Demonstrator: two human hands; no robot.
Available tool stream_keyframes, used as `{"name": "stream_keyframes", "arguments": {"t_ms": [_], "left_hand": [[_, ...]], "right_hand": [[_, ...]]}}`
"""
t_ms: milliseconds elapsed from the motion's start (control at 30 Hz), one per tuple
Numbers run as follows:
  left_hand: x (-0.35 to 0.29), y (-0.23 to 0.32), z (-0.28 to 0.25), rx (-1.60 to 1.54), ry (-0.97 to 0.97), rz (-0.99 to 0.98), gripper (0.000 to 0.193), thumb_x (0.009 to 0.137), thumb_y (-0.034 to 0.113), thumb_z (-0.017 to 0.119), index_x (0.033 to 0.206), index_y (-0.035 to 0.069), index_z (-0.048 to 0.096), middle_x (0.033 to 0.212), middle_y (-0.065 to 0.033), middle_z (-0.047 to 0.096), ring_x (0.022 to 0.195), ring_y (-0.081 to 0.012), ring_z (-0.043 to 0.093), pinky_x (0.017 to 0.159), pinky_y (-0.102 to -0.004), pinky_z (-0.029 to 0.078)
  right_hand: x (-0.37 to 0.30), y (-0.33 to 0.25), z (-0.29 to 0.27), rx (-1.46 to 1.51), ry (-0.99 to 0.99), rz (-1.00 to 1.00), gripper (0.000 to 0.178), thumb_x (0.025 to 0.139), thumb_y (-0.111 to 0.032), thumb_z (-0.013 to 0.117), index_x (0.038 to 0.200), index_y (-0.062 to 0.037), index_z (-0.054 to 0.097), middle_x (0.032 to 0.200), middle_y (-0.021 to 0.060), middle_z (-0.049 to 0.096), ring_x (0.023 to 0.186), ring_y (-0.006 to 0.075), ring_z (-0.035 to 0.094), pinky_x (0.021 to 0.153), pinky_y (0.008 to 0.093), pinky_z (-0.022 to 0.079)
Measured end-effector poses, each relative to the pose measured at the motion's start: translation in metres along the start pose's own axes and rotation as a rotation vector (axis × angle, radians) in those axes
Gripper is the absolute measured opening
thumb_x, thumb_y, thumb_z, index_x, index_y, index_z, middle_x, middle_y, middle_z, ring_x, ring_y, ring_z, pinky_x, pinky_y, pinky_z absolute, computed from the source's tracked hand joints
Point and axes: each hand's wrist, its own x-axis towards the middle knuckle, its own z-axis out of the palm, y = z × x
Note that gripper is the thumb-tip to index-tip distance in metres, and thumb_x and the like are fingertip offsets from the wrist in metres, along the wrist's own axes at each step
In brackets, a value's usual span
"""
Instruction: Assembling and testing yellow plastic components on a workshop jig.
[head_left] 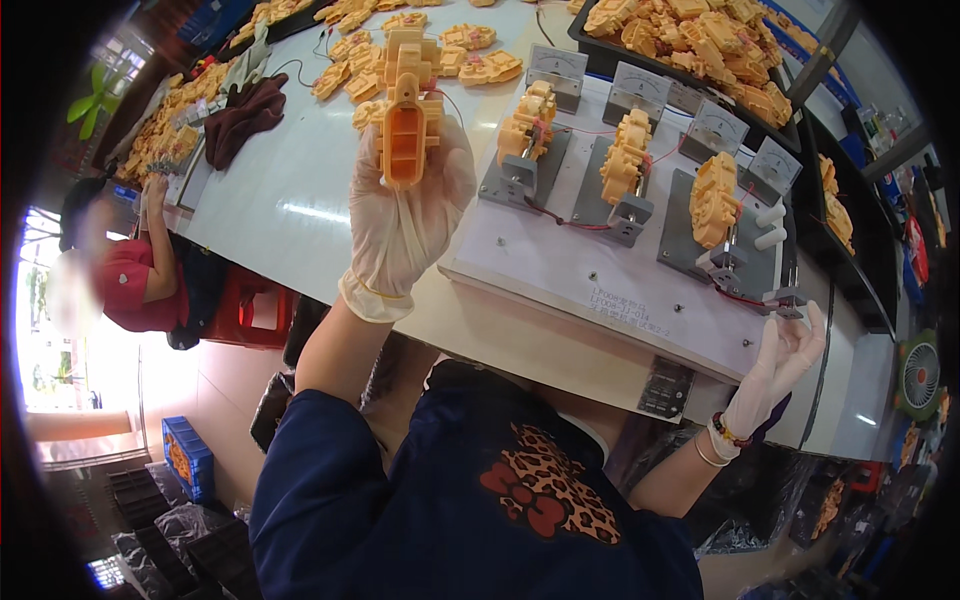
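My left hand [412, 215], in a pale thin glove, grips a yellow-orange plastic housing [404, 130] and holds it up above the table. Its long hollow compartment faces me, and a thin red wire trails from its side. At the right front corner of a white test fixture [540, 262] is my gloved right hand [783, 365], fingers apart, beside a small metal clamp block [785, 298]. Whether the fingertips touch the block I cannot tell. Similar housings sit in three stations: the left one [527, 125], the middle one [626, 158] and the right one [713, 200].
Dial meters [640, 92] stand behind the stations. Loose housings [365, 70] lie on the white table [285, 195], near a dark cloth [243, 118]. A black tray [590, 45] heaped with housings is at the back right. Another person [140, 260] works at the left.
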Motion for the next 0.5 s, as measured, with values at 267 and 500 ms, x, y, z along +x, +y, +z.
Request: {"name": "stream_keyframes", "arguments": {"t_ms": [267, 500], "left_hand": [[0.027, -0.038, 0.001, 0.007, -0.061, -0.188, 0.069, 0.092, 0.028, 0.072, 0.148, 0.006, 0.039, 0.126, -0.0079, 0.062, 0.119, -0.0231, 0.059, 0.101, -0.0492, 0.048], [0.108, -0.074, 0.016, 1.066, -0.433, -0.322, 0.048, 0.082, 0.004, 0.074, 0.126, 0.008, 0.058, 0.126, -0.0121, 0.063, 0.123, -0.0278, 0.060, 0.108, -0.0490, 0.048]], "right_hand": [[-0.004, -0.002, 0.005, -0.049, -0.026, -0.067, 0.047, 0.084, 0.000, 0.064, 0.130, -0.0047, 0.051, 0.119, 0.0080, 0.056, 0.106, 0.0181, 0.049, 0.090, 0.0334, 0.041], [-0.002, 0.019, -0.001, -0.006, 0.020, -0.214, 0.037, 0.072, 0.002, 0.064, 0.107, -0.0042, 0.053, 0.097, 0.0053, 0.049, 0.087, 0.0164, 0.044, 0.082, 0.0310, 0.039]]}}
